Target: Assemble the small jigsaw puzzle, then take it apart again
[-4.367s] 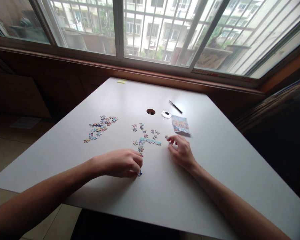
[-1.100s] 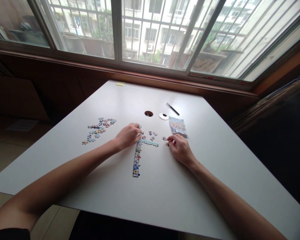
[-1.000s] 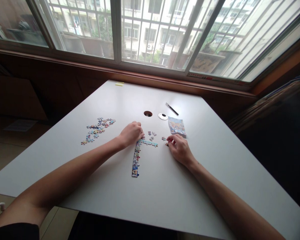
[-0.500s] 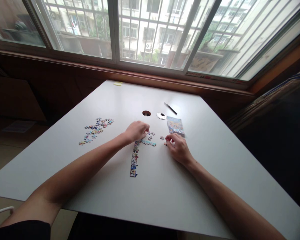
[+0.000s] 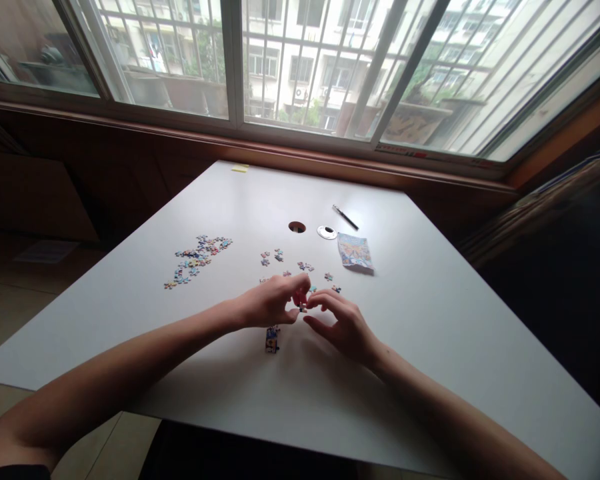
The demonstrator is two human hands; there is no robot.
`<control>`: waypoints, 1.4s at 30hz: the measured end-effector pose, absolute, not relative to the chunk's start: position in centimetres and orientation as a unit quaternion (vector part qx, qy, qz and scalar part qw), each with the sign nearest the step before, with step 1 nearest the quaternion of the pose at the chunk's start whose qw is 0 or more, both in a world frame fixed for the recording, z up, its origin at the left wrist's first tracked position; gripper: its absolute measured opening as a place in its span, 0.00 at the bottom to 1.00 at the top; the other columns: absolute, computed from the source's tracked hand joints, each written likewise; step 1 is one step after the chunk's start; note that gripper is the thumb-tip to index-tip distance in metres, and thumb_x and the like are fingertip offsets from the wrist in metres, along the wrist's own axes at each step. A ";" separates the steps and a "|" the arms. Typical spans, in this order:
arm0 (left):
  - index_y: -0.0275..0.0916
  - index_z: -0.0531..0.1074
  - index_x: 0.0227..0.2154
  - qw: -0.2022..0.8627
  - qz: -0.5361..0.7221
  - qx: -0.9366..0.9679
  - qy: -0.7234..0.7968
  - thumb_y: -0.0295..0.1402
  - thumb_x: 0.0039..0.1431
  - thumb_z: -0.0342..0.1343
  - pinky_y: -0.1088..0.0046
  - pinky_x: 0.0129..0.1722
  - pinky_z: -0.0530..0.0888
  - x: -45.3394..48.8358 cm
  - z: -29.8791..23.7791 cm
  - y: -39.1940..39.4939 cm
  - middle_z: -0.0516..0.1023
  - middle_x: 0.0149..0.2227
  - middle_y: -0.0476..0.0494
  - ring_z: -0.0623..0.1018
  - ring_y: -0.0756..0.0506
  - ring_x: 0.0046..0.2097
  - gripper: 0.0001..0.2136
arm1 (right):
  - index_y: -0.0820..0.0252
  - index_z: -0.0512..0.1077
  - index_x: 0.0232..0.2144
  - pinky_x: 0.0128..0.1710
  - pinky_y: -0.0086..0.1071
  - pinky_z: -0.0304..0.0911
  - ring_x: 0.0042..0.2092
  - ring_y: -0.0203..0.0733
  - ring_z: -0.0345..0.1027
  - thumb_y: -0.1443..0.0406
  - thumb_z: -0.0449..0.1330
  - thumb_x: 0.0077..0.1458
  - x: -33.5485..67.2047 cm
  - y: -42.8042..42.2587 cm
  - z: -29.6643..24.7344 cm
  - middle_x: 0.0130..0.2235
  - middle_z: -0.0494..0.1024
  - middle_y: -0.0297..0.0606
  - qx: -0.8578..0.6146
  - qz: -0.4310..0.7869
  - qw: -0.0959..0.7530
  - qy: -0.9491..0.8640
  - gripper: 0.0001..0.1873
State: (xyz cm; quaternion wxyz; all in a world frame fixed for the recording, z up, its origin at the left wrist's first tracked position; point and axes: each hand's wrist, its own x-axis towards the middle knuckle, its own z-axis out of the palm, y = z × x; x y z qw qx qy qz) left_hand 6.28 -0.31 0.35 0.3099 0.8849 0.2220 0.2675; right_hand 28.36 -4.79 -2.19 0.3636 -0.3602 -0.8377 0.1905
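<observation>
My left hand [image 5: 275,300] pinches a small puzzle piece [image 5: 303,308] between thumb and fingers, just above the table. Facing it from the right, my right hand [image 5: 343,323] has its thumb and index finger apart, with their tips close to that piece; whether they touch it I cannot tell. Beneath my left hand lies the joined puzzle strip [image 5: 272,341], mostly covered, with its lower end showing. Several loose pieces [image 5: 279,255] are scattered beyond both hands, and one loose piece [image 5: 336,289] sits near my right fingers.
A larger heap of loose pieces [image 5: 200,253] lies on the left of the white table [image 5: 430,347]. Farther back are a picture sheet [image 5: 356,252], a pen [image 5: 345,217], a round cover [image 5: 327,233], a cable hole [image 5: 297,227] and yellow sticky notes [image 5: 240,169].
Both hands have come nearer to me and closer together. The left now shows a piece in its pinch and covers most of the strip; the right has left the loose pieces beside the picture sheet.
</observation>
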 end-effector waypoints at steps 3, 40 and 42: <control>0.39 0.63 0.38 0.305 0.283 0.883 0.218 0.19 0.48 0.54 0.74 0.36 0.73 6.1 0.3 -0.7 0.73 0.36 0.47 0.76 0.49 0.37 0.14 | 0.55 0.72 0.40 0.42 0.38 0.69 0.41 0.42 0.72 0.68 0.61 0.59 27.8 -5.0 -2.3 0.41 0.76 0.39 -0.361 0.219 0.377 -0.824 0.06; 0.40 0.66 0.53 0.122 0.136 0.945 0.270 0.61 0.46 0.61 0.50 0.63 0.58 0.1 -0.6 -0.7 0.64 0.62 0.33 0.62 0.29 0.62 0.37 | 0.59 0.74 0.38 0.41 0.37 0.70 0.41 0.43 0.67 0.70 0.60 0.60 26.4 -6.6 -2.0 0.37 0.77 0.42 -0.201 0.213 0.277 -0.915 0.04; 0.40 0.66 0.53 0.119 0.137 0.945 0.273 0.62 0.46 0.60 0.50 0.63 0.57 0.2 -0.6 -0.8 0.64 0.62 0.33 0.62 0.29 0.62 0.38 | 0.59 0.74 0.38 0.41 0.37 0.70 0.41 0.43 0.67 0.69 0.61 0.60 26.6 -6.5 -2.3 0.37 0.77 0.42 -0.204 0.212 0.283 -0.913 0.04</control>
